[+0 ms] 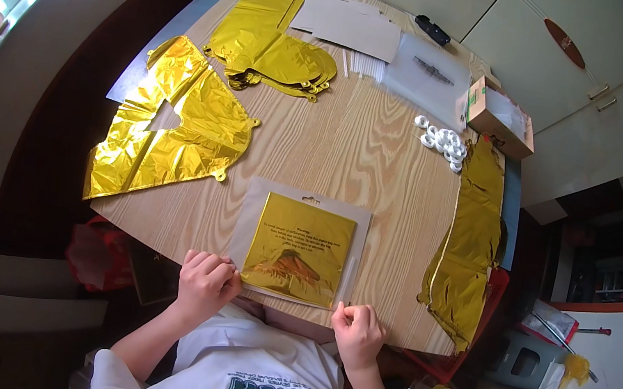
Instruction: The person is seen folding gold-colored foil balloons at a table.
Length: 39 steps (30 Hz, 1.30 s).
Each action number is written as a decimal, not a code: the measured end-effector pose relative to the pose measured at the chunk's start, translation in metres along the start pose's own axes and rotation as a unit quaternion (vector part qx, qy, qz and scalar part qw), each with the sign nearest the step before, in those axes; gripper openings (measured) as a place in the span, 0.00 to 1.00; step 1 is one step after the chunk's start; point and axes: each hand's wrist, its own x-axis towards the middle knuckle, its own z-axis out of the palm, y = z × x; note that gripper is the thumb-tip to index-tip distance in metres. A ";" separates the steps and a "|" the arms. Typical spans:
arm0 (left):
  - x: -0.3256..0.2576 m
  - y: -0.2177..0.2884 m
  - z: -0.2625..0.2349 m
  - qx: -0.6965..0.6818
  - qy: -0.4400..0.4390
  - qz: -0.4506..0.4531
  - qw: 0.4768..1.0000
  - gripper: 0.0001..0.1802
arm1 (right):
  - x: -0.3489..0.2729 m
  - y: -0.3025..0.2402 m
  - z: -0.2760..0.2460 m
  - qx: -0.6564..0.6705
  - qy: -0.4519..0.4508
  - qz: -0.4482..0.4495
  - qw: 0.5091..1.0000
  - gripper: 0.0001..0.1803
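Note:
A flat clear plastic bag (234,246) lies at the table's near edge. Inside it are a grey card with a hang hole, a folded gold foil balloon (301,234) and a white straw (348,276). My left hand (208,283) is closed, its fingers curled at the bag's lower left corner. At the lower right corner, my right hand (359,332) is pinched between thumb and forefinger. Dark printed lines show on the bag over the gold foil.
Spread gold foil balloons (203,125) lie left, with a stack of them (271,46) behind. Grey cards (350,25), white straws (366,66), clear bags (424,77) and a cardboard box (500,115) line the back. White ribbon rolls (445,143) sit near another gold foil balloon (470,239) hanging toward the right edge.

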 end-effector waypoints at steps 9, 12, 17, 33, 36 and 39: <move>0.001 0.002 0.000 0.005 -0.008 -0.004 1.000 0.10 | 0.007 -0.006 -0.002 0.008 -0.018 0.026 0.999 0.14; 0.001 0.002 0.000 0.004 -0.006 -0.002 1.000 0.10 | 0.005 -0.004 0.000 0.009 -0.027 0.043 0.999 0.13; 0.000 0.002 0.000 -0.009 -0.002 -0.012 1.000 0.11 | 0.007 -0.004 0.002 0.026 -0.043 0.080 0.996 0.13; -0.010 0.001 -0.004 -0.042 0.015 -0.089 0.995 0.09 | 0.008 -0.014 -0.009 -0.037 -0.104 0.027 0.994 0.10; 0.000 0.005 -0.014 0.043 0.034 -0.019 0.998 0.10 | 0.004 -0.010 -0.005 0.023 -0.020 -0.025 0.999 0.14; 0.000 0.028 -0.013 0.028 0.025 0.058 0.998 0.16 | 0.005 -0.023 -0.014 -0.020 -0.006 -0.120 0.993 0.15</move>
